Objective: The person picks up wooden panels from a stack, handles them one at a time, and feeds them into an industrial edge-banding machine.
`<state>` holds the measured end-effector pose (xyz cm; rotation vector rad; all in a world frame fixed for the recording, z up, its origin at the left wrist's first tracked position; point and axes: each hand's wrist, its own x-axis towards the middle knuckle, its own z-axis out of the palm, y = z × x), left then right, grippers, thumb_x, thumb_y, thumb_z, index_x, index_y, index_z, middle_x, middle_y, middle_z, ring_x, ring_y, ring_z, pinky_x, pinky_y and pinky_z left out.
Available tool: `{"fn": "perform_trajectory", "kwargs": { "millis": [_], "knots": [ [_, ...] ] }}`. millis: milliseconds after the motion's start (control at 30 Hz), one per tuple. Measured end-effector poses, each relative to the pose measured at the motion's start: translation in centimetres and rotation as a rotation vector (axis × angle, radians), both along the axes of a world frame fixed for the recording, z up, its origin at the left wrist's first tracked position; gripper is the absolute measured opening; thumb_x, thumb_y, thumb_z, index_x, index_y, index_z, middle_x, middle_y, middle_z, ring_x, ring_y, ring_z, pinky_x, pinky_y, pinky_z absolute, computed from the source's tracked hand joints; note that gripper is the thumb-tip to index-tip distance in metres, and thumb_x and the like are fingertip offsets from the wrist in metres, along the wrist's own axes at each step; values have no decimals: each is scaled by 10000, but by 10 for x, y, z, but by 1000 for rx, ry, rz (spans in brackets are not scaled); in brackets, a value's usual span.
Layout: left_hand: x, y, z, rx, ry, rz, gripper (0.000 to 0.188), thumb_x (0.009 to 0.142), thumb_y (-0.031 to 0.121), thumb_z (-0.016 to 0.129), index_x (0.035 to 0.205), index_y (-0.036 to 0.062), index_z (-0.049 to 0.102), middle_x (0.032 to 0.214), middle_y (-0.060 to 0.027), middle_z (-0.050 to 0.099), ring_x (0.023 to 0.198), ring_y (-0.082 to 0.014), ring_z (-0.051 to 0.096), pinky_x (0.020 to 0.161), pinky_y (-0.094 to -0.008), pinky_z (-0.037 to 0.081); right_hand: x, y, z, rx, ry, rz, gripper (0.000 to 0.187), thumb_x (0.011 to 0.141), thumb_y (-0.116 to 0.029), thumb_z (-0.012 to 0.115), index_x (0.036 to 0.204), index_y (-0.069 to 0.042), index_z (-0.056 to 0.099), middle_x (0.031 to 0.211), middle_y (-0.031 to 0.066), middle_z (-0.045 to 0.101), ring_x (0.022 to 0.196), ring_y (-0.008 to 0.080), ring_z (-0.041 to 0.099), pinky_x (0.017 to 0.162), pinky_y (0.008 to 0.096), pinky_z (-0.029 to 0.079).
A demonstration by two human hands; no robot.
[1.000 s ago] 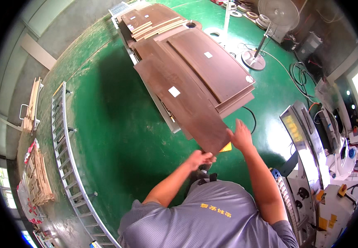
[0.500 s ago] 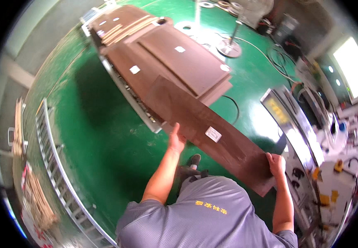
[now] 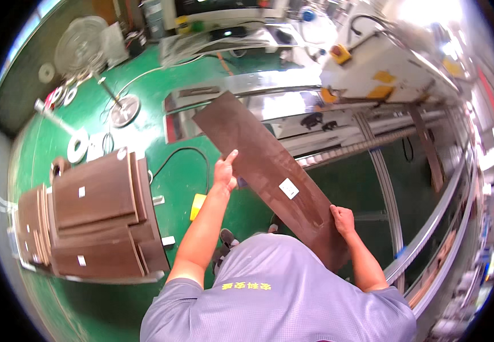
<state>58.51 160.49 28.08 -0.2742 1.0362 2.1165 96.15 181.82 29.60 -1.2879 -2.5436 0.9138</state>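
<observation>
Both hands clamped on long brown panel (image 3: 270, 171): left hand (image 3: 225, 172) mid-edge, right hand (image 3: 344, 219) near end. I judged far end could clip machine bed (image 3: 292, 105).

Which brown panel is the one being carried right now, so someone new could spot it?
Start at the long silvery machine bed across the top of the view. Just below it, a long dark-brown panel slants over the green floor, held by the left hand and right hand. Unlike the stacked panels at left, it is lifted and alone, with a small white label.
</observation>
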Motion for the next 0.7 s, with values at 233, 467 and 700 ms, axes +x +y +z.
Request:
{"fn": "perform_trajectory", "kwargs": {
  "millis": [233, 467, 700],
  "knots": [
    [20, 121, -34, 61, 106, -314, 535, 912, 109, 604, 1372, -28, 367, 1188, -123, 599, 1049, -225, 611, 916, -385, 491, 68, -1, -35, -98, -34, -295, 643, 931, -544, 489, 690, 48, 561, 613, 232, 505, 550, 311, 506, 572, 432, 401],
    [44, 163, -23, -132, 633, -433, 784, 849, 122, 683, 1470, -46, 235, 1549, -229, 198, 1452, -284, 172, 1172, -371, 154, 66, 26, -46, -117, -29, -362, 657, 934, -553, 473, 705, 56, 568, 652, 261, 525, 606, 395, 531, 595, 449, 407],
    [49, 189, -14, -91, 577, -495, 770, 832, 116, 694, 1474, 0, 285, 1590, -189, 20, 1454, -194, 107, 1146, -323, 175, 54, 61, -30, -166, -110, -343, 634, 949, -533, 453, 744, 49, 603, 696, 261, 572, 672, 415, 578, 628, 463, 424]
  ]
}}
